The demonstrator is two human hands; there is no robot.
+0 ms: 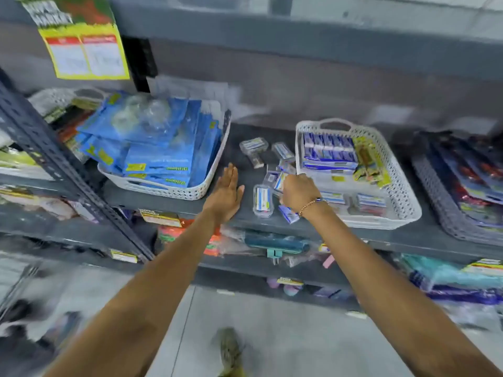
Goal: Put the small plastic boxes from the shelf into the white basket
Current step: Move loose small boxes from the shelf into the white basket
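Note:
Several small clear plastic boxes with blue-and-white labels lie loose on the dark shelf [242, 159] between two white baskets; one box [263, 200] lies near the front edge, another [253, 145] farther back. The white basket [402, 186] on the right holds blue packs, yellow packets and a few small boxes. My right hand [299, 192] is curled over the cluster of boxes beside that basket's left wall, fingers closed on a small box [279, 182]. My left hand [227, 193] is flat and empty, fingers together, hovering over the shelf left of the boxes.
A second white basket [163, 187] full of blue blister cards stands on the left. A grey basket [446, 210] with dark packs sits at the far right. A slotted metal upright [54, 159] crosses the left side. Lower shelves hold assorted goods; tiled floor lies below.

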